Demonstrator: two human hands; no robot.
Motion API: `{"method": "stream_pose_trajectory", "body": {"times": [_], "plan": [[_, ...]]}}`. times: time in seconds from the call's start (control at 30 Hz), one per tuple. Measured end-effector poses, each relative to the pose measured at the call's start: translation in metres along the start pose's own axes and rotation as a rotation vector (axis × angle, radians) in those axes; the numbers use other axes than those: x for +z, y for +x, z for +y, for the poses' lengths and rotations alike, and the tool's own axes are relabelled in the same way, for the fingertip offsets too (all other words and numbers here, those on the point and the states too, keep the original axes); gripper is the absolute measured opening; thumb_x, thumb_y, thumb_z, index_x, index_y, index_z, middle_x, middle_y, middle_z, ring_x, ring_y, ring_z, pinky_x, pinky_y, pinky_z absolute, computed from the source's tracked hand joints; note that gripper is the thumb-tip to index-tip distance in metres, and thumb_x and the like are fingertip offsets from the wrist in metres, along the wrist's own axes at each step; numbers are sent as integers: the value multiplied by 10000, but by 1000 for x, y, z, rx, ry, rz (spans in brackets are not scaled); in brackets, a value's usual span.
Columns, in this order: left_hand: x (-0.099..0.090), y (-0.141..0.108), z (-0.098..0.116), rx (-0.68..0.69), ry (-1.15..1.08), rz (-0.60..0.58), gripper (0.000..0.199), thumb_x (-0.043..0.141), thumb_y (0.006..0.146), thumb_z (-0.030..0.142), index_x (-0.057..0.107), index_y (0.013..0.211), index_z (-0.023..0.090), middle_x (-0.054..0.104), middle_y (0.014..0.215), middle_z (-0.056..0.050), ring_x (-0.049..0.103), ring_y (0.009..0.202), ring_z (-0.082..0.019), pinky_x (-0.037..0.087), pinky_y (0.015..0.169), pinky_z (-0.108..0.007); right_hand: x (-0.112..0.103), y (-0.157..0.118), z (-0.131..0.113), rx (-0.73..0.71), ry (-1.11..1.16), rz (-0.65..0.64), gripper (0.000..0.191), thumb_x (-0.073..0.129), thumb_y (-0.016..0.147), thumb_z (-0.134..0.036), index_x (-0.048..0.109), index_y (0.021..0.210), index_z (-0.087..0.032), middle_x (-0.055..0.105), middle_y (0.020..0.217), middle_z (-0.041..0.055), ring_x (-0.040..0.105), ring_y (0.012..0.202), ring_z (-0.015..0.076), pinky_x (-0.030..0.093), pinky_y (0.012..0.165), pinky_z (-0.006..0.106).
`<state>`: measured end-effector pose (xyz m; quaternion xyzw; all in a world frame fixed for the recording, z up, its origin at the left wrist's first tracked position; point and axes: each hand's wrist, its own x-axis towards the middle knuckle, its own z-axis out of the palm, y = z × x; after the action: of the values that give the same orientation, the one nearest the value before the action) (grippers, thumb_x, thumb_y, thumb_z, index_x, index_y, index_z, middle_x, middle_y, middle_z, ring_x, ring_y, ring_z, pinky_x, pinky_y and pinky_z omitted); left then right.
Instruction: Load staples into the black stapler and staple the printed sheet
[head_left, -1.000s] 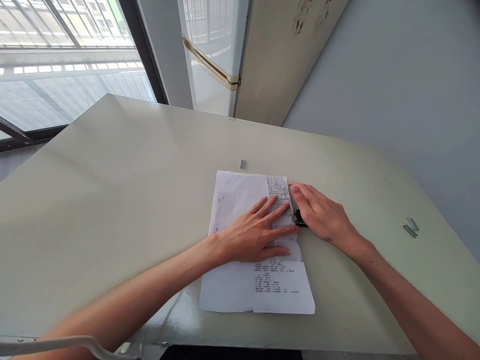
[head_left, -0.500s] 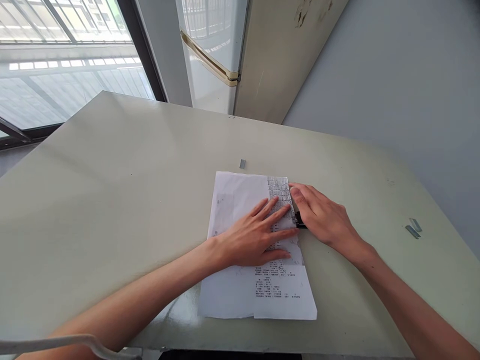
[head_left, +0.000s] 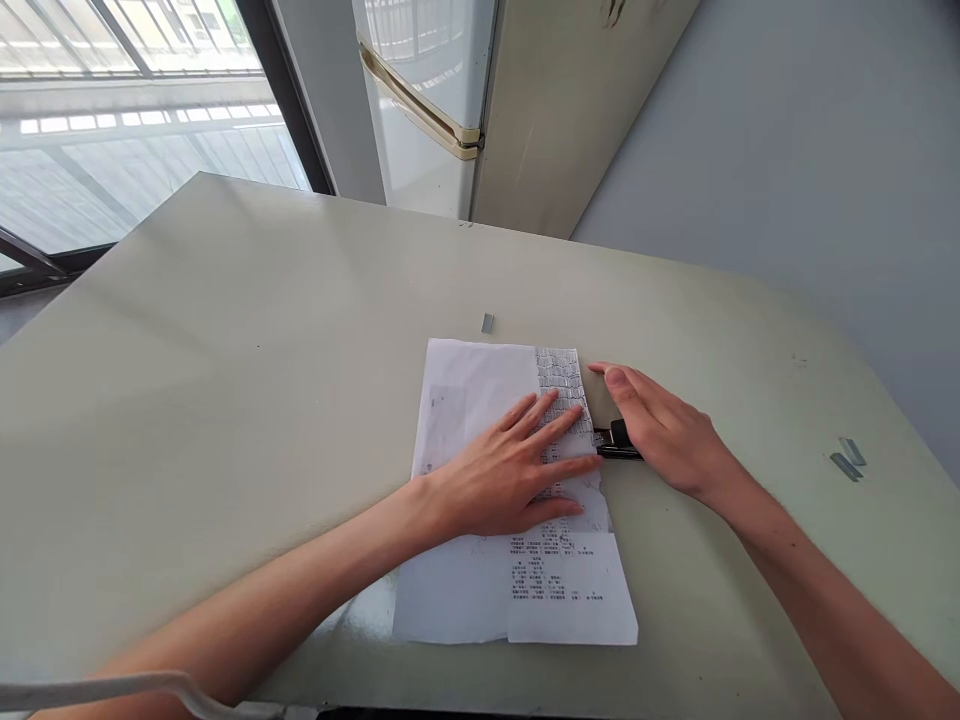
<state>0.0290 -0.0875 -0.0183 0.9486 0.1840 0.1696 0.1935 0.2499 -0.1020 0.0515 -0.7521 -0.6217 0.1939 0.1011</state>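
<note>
White paper sheets (head_left: 457,590), partly printed, lie on the table in front of me. Rows of staples (head_left: 557,372) cover a strip along their upper right edge. My left hand (head_left: 510,470) rests flat on the paper with its fingers spread. At the right edge of the sheets, my right hand (head_left: 664,425) is on a black stapler (head_left: 619,442), most of which is hidden beneath the palm. The stapler's front end shows beside the paper edge, close to my left fingertips; whether it still grips the sheet I cannot tell.
A small strip of staples (head_left: 487,323) lies beyond the paper on the pale table (head_left: 300,300). Two more staple strips (head_left: 847,460) are at the far right. Behind the table stand a refrigerator (head_left: 431,180) and a wall. A pale cable (head_left: 135,685) crosses the lower left corner.
My right hand has shifted to the right with the stapler, so more of the stapler's front shows beside the paper. My left hand has stayed in place on the sheets.
</note>
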Motion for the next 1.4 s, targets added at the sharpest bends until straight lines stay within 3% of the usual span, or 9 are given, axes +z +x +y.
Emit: {"method": "stream_pose_trajectory", "body": {"times": [0.33, 1.13, 1.4], "plan": [[-1, -1, 1, -2, 13, 8, 553, 569, 1074, 523, 542, 1568, 277, 217, 1781, -93, 100, 1654, -389, 213, 1332, -604, 5, 0, -8, -4, -46, 0, 627, 175, 1087, -654, 639, 1411, -384, 664, 1512, -29, 687, 1288, 311, 530, 1117, 549], [-4, -2, 6, 4, 23, -3, 567, 551, 1078, 534, 535, 1574, 259, 212, 1779, -110, 78, 1655, -385, 205, 1336, -608, 8, -3, -5, -50, -73, 24, 602, 175, 1103, -619, 649, 1385, -378, 664, 1511, -29, 644, 1352, 293, 543, 1078, 496], [-8, -5, 7, 8, 21, -6, 558, 555, 1082, 518, 534, 1575, 258, 192, 1785, -95, 87, 1655, -378, 199, 1342, -596, 4, -3, -7, -41, -42, 42, 613, 188, 1094, -643, 679, 1356, -385, 721, 1427, -16, 718, 1215, 284, 557, 1059, 483]]}}
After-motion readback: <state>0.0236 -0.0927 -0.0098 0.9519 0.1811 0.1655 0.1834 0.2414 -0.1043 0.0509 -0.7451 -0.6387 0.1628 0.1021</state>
